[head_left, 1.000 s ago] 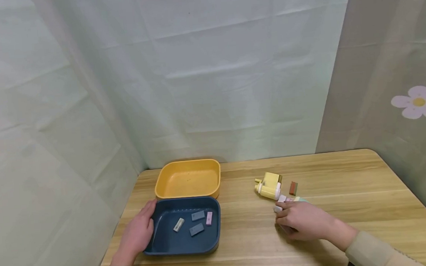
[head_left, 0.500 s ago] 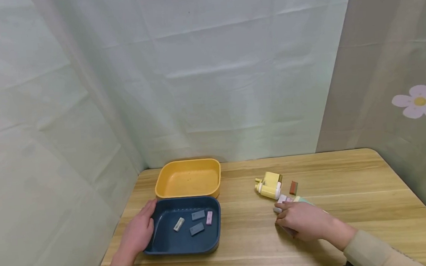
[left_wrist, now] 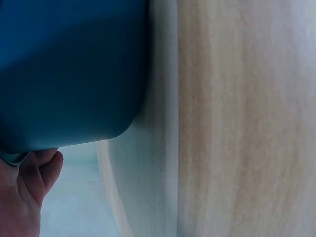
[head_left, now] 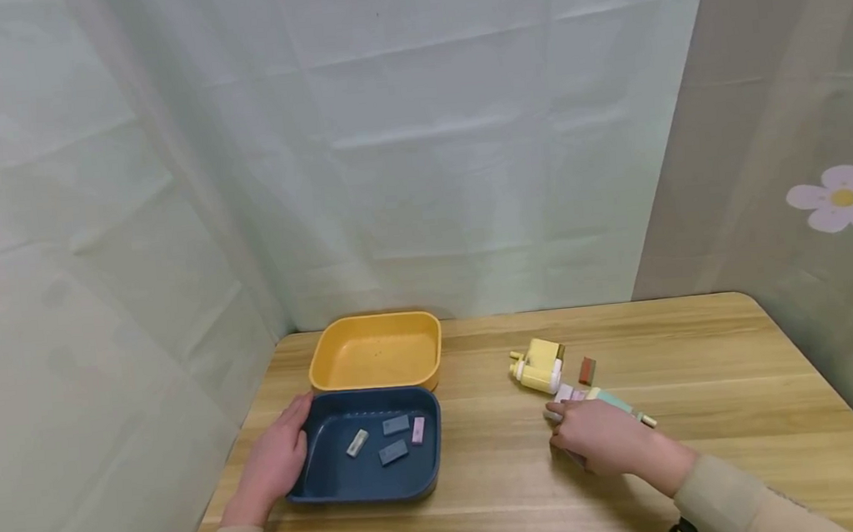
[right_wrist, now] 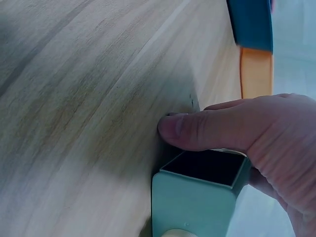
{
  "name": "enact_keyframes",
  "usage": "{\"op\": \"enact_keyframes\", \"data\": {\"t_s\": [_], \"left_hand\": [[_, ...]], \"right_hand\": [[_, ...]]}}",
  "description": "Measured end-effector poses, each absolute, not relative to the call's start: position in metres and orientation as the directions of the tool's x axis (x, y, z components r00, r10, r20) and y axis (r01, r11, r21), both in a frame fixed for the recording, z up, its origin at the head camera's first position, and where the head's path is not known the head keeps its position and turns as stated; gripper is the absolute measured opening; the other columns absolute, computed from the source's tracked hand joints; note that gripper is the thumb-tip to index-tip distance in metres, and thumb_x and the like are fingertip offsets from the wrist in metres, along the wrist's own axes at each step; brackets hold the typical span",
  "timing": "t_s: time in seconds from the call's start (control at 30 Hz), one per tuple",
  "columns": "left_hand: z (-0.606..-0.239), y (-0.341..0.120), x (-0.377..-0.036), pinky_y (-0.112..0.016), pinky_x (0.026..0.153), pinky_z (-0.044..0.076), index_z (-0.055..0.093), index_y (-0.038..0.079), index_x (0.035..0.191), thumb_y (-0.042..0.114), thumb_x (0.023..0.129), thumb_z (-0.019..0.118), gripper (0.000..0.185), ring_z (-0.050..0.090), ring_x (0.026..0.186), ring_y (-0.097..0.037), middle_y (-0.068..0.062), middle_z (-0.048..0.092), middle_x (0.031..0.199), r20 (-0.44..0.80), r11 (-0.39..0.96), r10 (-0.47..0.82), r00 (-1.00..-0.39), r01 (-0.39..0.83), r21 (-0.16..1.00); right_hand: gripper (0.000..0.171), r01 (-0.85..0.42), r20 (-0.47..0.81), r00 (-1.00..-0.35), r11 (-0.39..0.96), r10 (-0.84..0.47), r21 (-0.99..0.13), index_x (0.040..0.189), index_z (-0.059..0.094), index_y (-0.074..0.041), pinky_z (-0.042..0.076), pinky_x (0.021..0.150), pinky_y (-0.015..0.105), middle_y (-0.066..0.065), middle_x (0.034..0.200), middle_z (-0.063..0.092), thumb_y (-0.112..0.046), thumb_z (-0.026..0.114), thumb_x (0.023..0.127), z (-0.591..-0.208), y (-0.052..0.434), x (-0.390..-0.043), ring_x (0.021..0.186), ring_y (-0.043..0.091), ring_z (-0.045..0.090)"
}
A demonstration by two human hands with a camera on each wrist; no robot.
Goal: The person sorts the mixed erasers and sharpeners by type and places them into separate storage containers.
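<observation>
Right hand grip curled round mint green sharpener, long axis pointing right and toward the person, left hand flat against blue tray

The table is pale wood with a fine straight grain and a smooth, slightly satin finish. The blue tray near the left and the yellow tray behind it look like matt plastic, and the mint-green object under the right hand is also smooth matt plastic. The curtain at the far side is thin creased cloth, without shine.
</observation>
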State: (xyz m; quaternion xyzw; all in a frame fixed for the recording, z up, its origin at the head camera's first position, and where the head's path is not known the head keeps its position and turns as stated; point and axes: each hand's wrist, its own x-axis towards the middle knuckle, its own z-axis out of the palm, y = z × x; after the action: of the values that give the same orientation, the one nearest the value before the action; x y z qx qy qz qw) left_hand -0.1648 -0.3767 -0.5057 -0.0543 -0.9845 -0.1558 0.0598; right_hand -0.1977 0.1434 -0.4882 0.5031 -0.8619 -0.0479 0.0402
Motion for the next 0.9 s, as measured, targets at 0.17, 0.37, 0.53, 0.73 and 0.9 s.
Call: {"op": "enact_keyframes", "data": {"t_s": [0.17, 0.37, 0.53, 0.73, 0.9], "left_hand": [[-0.5056, -0.3765, -0.1648, -0.065, 0.119, 0.038, 0.043, -0.008, 0.159, 0.002, 0.105, 0.049, 0.055, 0.042, 0.149, -0.049, -0.029, 0.045, 0.161, 0.131, 0.946, 0.087, -0.988, 0.123, 0.301], [-0.506, -0.3769, -0.1664, -0.066, 0.119, 0.038, 0.041, -0.008, 0.159, 0.003, 0.106, 0.047, 0.055, 0.041, 0.149, -0.05, -0.029, 0.044, 0.162, 0.125, 0.946, 0.08, -0.989, 0.115, 0.302], [-0.5062, -0.3765, -0.1668, -0.066, 0.119, 0.038, 0.041, -0.008, 0.16, 0.004, 0.106, 0.046, 0.056, 0.042, 0.149, -0.05, -0.029, 0.044, 0.162, 0.123, 0.949, 0.077, -0.989, 0.11, 0.295], [-0.5073, -0.3766, -0.1664, -0.066, 0.118, 0.039, 0.042, -0.007, 0.16, 0.004, 0.106, 0.047, 0.056, 0.043, 0.149, -0.05, -0.029, 0.044, 0.162, 0.127, 0.95, 0.075, -0.989, 0.11, 0.291], [-0.5072, -0.377, -0.1661, -0.066, 0.119, 0.038, 0.04, -0.007, 0.161, 0.005, 0.106, 0.047, 0.056, 0.042, 0.15, -0.049, -0.029, 0.043, 0.163, 0.113, 0.953, 0.068, -0.991, 0.098, 0.288]], "right_hand": [[0.031, -0.86, 0.01, -0.496, 0.493, -0.868, 0.132, 0.071, 0.065, -0.023, 0.064, 0.07, 0.034, 0.004, 0.103, 0.079, 0.001, 0.086, 0.069, -0.4889, 0.143, -0.1982, 0.105, 0.023, 0.074], [0.035, -0.862, 0.024, -0.492, 0.491, -0.87, 0.121, 0.069, 0.062, -0.023, 0.052, 0.056, 0.027, -0.004, 0.087, 0.067, 0.003, 0.085, 0.068, -0.4892, 0.1438, -0.199, 0.083, 0.013, 0.064], [0.036, -0.863, 0.024, -0.488, 0.487, -0.872, 0.133, 0.069, 0.061, -0.023, 0.052, 0.055, 0.028, -0.001, 0.095, 0.072, 0.002, 0.085, 0.069, -0.4897, 0.1439, -0.199, 0.084, 0.014, 0.066], [0.035, -0.864, 0.021, -0.484, 0.481, -0.875, 0.146, 0.07, 0.062, -0.023, 0.053, 0.055, 0.028, -0.002, 0.093, 0.071, 0.0, 0.088, 0.07, -0.4896, 0.1438, -0.199, 0.083, 0.014, 0.065], [0.035, -0.866, 0.02, -0.481, 0.478, -0.877, 0.146, 0.07, 0.061, -0.023, 0.053, 0.056, 0.028, -0.003, 0.091, 0.07, 0.001, 0.087, 0.068, -0.4904, 0.1444, -0.1989, 0.087, 0.014, 0.066]]}}
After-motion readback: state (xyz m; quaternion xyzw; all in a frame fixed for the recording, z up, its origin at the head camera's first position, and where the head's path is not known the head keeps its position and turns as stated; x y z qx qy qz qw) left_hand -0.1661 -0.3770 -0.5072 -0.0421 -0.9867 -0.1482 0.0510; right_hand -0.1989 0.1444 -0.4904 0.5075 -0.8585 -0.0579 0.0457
